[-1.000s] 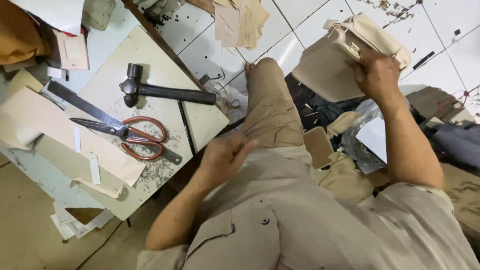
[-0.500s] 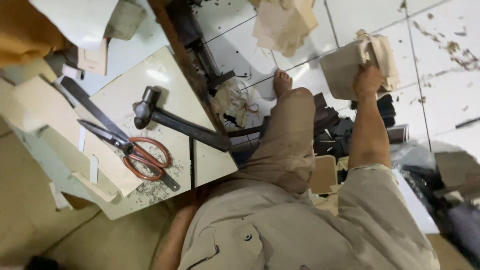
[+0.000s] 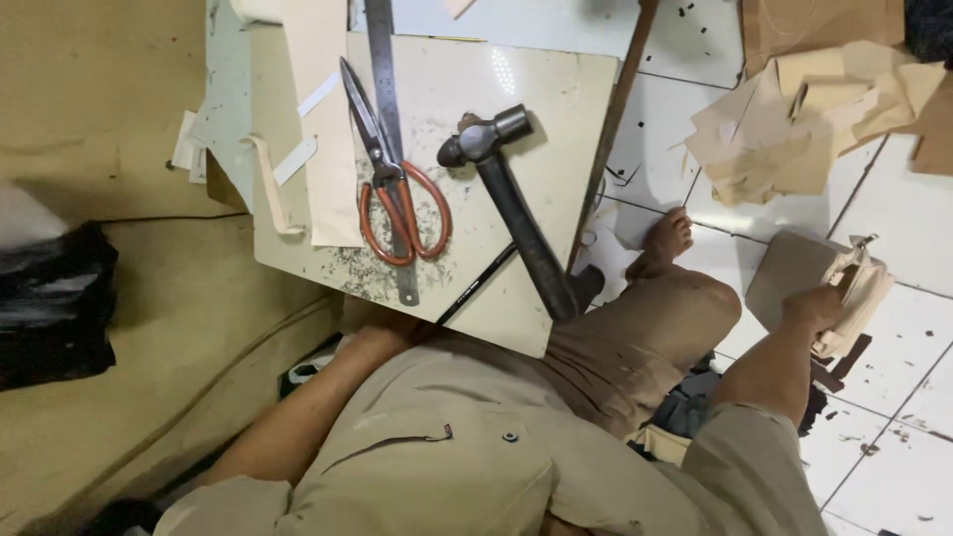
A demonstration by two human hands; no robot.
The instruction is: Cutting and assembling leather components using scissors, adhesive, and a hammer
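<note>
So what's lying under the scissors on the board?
A steel ruler runs beneath the scissors, on the pale board among dark specks. Its middle stretch is covered by the blades and handles.

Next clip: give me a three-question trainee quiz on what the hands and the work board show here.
1. True or false: the right hand grips a beige piece out over the tiled floor.
2. Which tool lies between the steel ruler and the board's floor-side edge?
A. hammer
B. pliers
C. knife
3. Fill in: the scissors have ____ handles.

Key: 1 true; 2 A; 3 orange. The left hand is hidden under the board.
</note>
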